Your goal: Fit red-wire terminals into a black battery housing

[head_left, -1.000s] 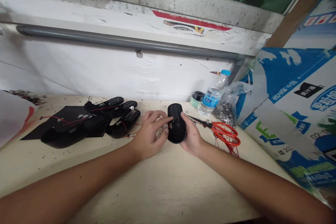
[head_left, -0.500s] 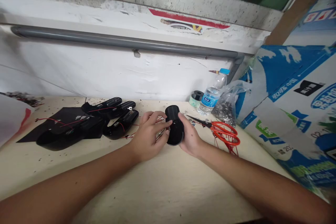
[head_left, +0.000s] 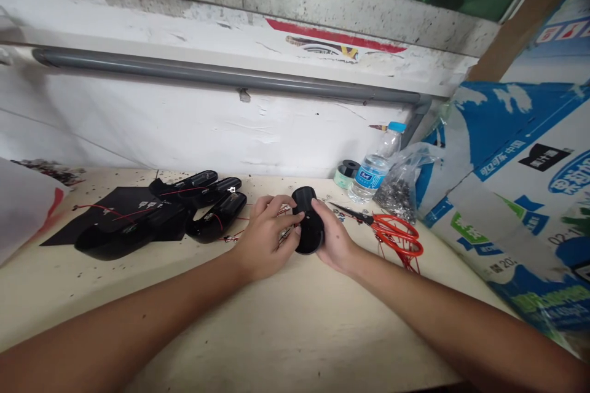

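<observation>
A glossy black curved plastic shell (head_left: pixel 310 234), narrowed at its middle, stands tilted above the table between my hands, its hollow side towards me. My right hand (head_left: pixel 338 242) is closed around its right side, thumb along the edge. My left hand (head_left: pixel 267 233) reaches across from the left with bent fingers. Its index fingertip and thumb come close together over the shell's middle. Anything pinched between them is too small or hidden to name. Close to my left hand lie similar black shells (head_left: pixel 219 218) with thin red wires.
Orange-handled scissors (head_left: pixel 396 233) lie over red wires right of my hands. Behind them stand a tape roll (head_left: pixel 345 175), a water bottle (head_left: pixel 371 169) and a clear bag of small dark parts (head_left: pixel 396 187). A printed carton (head_left: pixel 520 196) borders the right; black sheet (head_left: pixel 69 224) lies left.
The view has shifted slightly, so the things on the table appear a little further right. Both hands keep nearly the same position on the shell.
</observation>
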### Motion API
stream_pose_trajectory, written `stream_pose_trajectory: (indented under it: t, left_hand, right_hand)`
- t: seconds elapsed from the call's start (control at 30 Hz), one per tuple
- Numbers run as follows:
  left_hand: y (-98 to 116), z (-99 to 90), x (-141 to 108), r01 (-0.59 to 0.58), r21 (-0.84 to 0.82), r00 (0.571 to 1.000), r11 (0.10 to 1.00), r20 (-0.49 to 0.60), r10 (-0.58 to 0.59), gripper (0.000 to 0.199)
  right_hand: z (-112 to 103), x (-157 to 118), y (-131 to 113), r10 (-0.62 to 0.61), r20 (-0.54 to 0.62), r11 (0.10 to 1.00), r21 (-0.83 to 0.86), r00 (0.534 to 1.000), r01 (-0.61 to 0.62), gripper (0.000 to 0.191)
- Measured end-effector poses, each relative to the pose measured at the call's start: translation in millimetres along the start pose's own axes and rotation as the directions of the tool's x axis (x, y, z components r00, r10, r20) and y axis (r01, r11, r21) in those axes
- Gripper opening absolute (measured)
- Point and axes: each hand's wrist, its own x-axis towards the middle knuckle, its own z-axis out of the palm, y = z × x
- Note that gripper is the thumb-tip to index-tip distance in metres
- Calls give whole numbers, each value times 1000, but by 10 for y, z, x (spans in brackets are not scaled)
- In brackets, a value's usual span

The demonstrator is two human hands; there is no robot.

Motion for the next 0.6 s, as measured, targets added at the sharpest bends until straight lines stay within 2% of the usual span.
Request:
stream_pose_trajectory:
  t: [0.17,0.27,0.4,0.47,0.53,0.6]
  left_hand:
    - [5,-26,-23,-28,9,1000,1000,10,28,40]
    - [-6,-49,-40,-41,-12,998,999,-45,41,41]
    - [-26,-40,-37,96,-7,979,995,-180,-96,37]
    - [-35,-28,-26,180,-3,966,984,-189,-177,33]
    - [-44,-20,-17,227,-13,957,974,-180,-226,32]
    - [-54,-16,-12,244,-22,954,969,-172,-244,31]
  right_hand:
    - [-17,-25,13,-34,-48,999,-30,998,33,23]
    - [9,-37,-32,-28,-77,998,-64,997,23,22]
    - [150,-90,-371,-55,-63,991,-127,996,47,22]
    - [221,-235,-639,-100,-44,978,-190,994,89,21]
    - [222,-518,-882,-83,-24,965,-251,996,75,25]
    - [124,-930,-1025,40,-24,960,-278,999,-46,35]
